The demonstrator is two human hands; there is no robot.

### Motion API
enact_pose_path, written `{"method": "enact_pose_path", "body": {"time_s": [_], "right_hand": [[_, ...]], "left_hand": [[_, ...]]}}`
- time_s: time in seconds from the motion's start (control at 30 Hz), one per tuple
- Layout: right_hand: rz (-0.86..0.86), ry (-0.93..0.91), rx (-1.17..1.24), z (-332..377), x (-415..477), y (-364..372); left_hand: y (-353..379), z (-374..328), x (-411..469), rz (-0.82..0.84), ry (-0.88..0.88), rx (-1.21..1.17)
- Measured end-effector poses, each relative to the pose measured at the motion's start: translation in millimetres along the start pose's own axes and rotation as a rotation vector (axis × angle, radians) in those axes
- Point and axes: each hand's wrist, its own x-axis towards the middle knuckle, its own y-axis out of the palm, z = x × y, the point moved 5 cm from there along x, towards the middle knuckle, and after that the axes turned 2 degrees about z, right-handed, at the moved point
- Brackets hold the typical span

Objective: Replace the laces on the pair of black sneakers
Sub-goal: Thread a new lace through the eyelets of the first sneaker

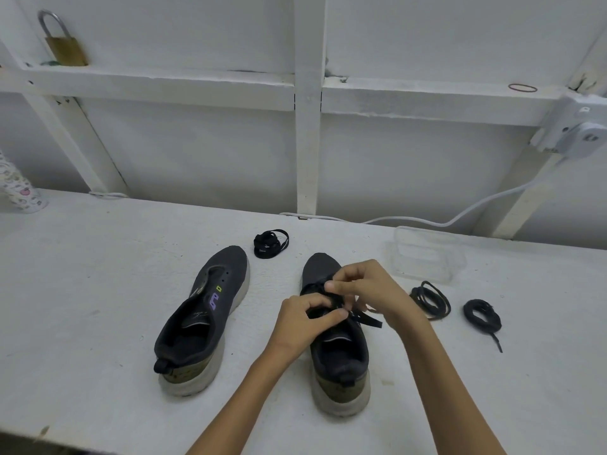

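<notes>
Workshop or shed: white-painted plank wall (197, 142), workbench (82, 290), padlock (64, 41) on ledge.

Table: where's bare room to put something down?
Widest bare patch: left of the laceless sneaker, toward the patterned cup. Another: front edge, right of the other sneaker. Crowded: where left hand and right hand pinch a lace, plus loose lace, coiled lace, clear box.

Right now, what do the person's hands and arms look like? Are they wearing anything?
The left hand and the right hand are both bare: no gloves, rings, watch or bracelets show. There are no sleeves either, all the way down to the bottom edge of the picture. The nails that show look short and plain.
</notes>
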Motion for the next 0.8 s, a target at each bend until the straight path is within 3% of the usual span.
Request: {"method": "enact_pose_path", "body": {"time_s": [0.17, 0.43, 0.57, 0.7, 0.8], "right_hand": [[-0.015, -0.080, 0.146, 14.7, 6.9, -7.1], [-0.265, -0.332, 0.374, 92.1, 40.8, -56.8], [-0.319, -0.406, 0.463, 96.8, 55.3, -48.4], [-0.187, -0.295, 0.370, 71.3, 60.0, -34.3], [-0.147, -0.131, 0.061, 45.1, 48.7, -40.3]], "left_hand": [[-1.5, -0.8, 2.3, 0.054, -0.005, 0.006], [-2.1, -3.7, 3.7, 0.073, -0.026, -0.006], [-6.0, -4.7, 11.1, 0.095, -0.069, 0.000], [-9.3, -0.3, 11.1, 0.178, -0.116, -0.034], [-13.4, -6.7, 14.9, 0.139, -0.086, -0.100]]}}
